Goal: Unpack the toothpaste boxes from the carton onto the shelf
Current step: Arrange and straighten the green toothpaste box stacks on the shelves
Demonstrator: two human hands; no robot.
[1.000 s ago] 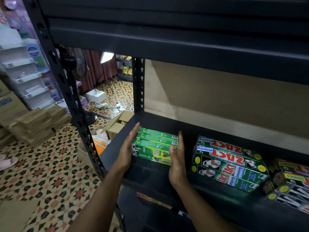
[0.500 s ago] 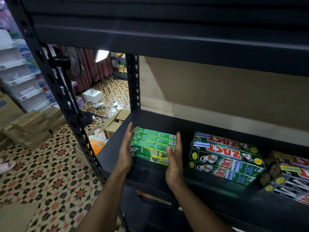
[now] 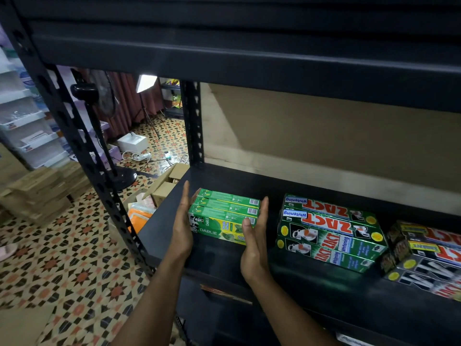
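A small block of green Darlie toothpaste boxes (image 3: 224, 216) lies on the black shelf (image 3: 224, 268) near its left end. My left hand (image 3: 183, 228) presses flat against the block's left end, fingers straight. My right hand (image 3: 254, 233) presses flat against its right end, thumb on the front face. An open cardboard carton (image 3: 162, 188) stands on the floor behind the shelf's left edge.
To the right on the same shelf sit stacked green Zact boxes (image 3: 329, 233) and black Zact boxes (image 3: 429, 255). A black upright post (image 3: 74, 151) frames the left side. The upper shelf beam (image 3: 249, 61) hangs low overhead. Patterned tile floor (image 3: 62, 258) holds cardboard stacks and cables.
Both hands stay flat against the ends of the green block. The view has shifted slightly; the block's place on the shelf looks unchanged.
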